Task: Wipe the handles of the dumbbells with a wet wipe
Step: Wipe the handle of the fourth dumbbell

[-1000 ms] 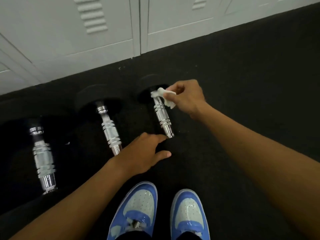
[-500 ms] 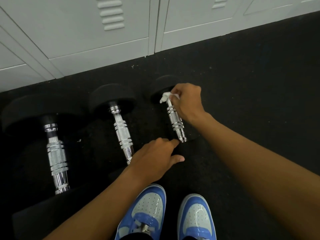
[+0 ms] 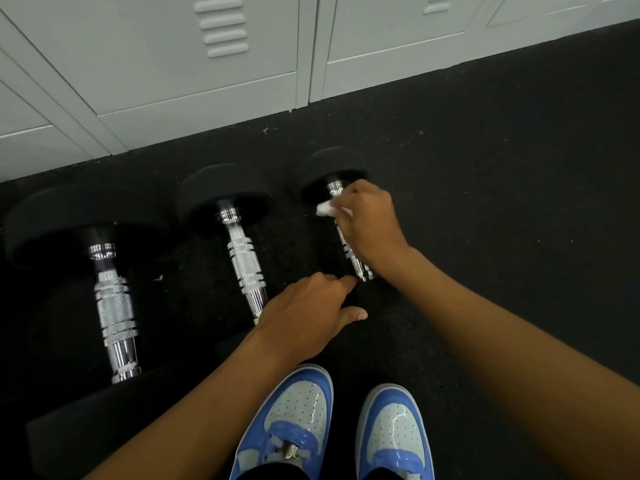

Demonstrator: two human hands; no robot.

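Fingers (image 3: 349,197) of the right hand (image 3: 370,226) were curled over the chrome handle (image 3: 360,266) of the right-most dumbbell (image 3: 332,174), pinching a small white wet wipe (image 3: 325,208) against the bar near its far end; the wipe bulged out on the left side of the knuckles, just beneath the black rubber head; the hand covered most of the handle's middle, so only a short bright stub near the far head and the lower end of the bar showed; the left hand (image 3: 308,317) lay palm down with its fingers (image 3: 341,280) stretched forward and relaxed, gripping nothing, their tips touching or almost touching the near end of that same dumbbell, the thumb splayed to the right; whether they pressed on the dark near head could not be made out against the floor; both bare forearms ran back toward the bottom of the view; to the left the middle dumbbell (image 3: 246,258) lay parallel, its knurled and ringed handle exposed, its near end hidden behind the left wrist; further left the largest dumbbell (image 3: 114,306) lay likewise, well apart from both hands; all three rested on a black rubber floor (image 3: 502,168), their far heads pointed at a row of pale grey lockers (image 3: 173,64); a pair of blue and pale sneakers (image 3: 294,420) stood at the lower edge, toes toward the dumbbells.
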